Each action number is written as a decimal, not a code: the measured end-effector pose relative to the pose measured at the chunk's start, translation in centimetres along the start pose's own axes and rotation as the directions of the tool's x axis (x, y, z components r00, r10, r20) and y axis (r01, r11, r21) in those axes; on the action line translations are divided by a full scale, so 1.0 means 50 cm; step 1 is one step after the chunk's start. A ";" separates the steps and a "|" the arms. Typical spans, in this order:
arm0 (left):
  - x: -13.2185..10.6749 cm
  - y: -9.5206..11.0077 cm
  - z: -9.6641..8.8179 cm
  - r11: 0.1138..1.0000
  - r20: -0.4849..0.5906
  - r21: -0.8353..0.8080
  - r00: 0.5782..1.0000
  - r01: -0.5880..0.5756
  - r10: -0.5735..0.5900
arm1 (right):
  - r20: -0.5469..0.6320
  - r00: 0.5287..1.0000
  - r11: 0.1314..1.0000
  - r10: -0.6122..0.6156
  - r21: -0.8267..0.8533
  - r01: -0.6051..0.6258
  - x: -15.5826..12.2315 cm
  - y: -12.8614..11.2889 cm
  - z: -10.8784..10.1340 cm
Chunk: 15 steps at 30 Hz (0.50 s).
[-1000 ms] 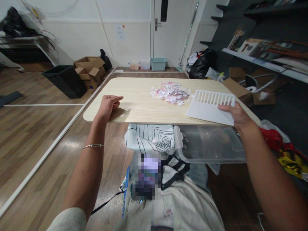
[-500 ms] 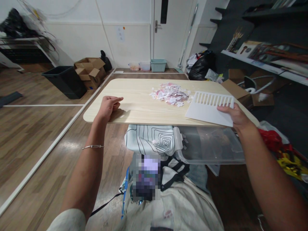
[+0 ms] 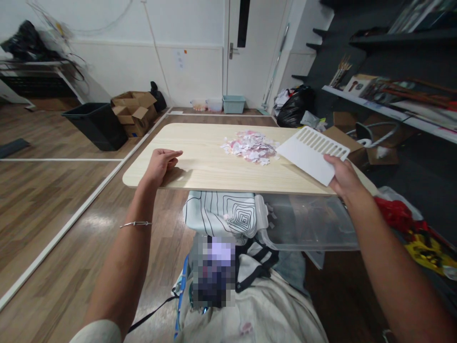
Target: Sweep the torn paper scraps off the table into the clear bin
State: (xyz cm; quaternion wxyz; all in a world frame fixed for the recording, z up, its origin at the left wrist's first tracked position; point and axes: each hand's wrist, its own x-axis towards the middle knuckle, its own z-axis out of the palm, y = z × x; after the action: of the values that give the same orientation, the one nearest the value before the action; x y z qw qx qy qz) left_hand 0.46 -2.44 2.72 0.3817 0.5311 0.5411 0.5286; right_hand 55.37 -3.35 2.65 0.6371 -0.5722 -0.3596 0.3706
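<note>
One table (image 3: pixel 200 162) is bearing a heap of paper scraps (image 3: pixel 252 145). Below its near edge, a clear box (image 3: pixel 310 233) is showing small bits at its left end. Beside the heap, a slotted board (image 3: pixel 307 156) is now slanting more than half a second ago; the right hand (image 3: pixel 342 176) is pinching its near-right end, thumb uppermost. The left hand (image 3: pixel 161 164) is curling loosely over the table's left part, index finger pointing inward.

— Start counting.
— One bare left hand (image 3: pixel 160 164) and one bare right hand (image 3: pixel 343 176), making two.
— Go on.
— Add one white, flat, slotted board (image 3: pixel 305 157), one loose pile of pink-and-white paper scraps (image 3: pixel 252 146), one pale wooden table (image 3: pixel 200 143).
— Further back?
— One black plastic bin (image 3: pixel 98 128), one light-blue plastic tub (image 3: pixel 233 105).
</note>
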 end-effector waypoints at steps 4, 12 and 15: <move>0.002 -0.007 -0.002 1.000 0.006 -0.003 1.000 0.001 -0.001 | 0.024 0.999 0.999 0.034 -0.007 -0.034 -0.002 -0.004 0.003; 0.002 -0.011 -0.004 1.000 0.010 0.001 1.000 -0.012 0.012 | 0.189 0.980 0.982 0.060 -0.186 -0.025 -0.006 0.008 -0.028; 0.004 -0.012 -0.005 1.000 0.021 0.011 1.000 -0.009 0.009 | 0.213 0.976 0.985 0.039 -0.174 -0.001 -0.001 0.012 -0.025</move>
State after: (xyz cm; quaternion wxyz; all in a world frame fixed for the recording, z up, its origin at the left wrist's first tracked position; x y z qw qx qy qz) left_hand 0.09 -2.21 2.21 0.3821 0.5411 0.5376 0.5217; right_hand 56.40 -3.95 1.96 0.5385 -0.5855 -0.4514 0.4043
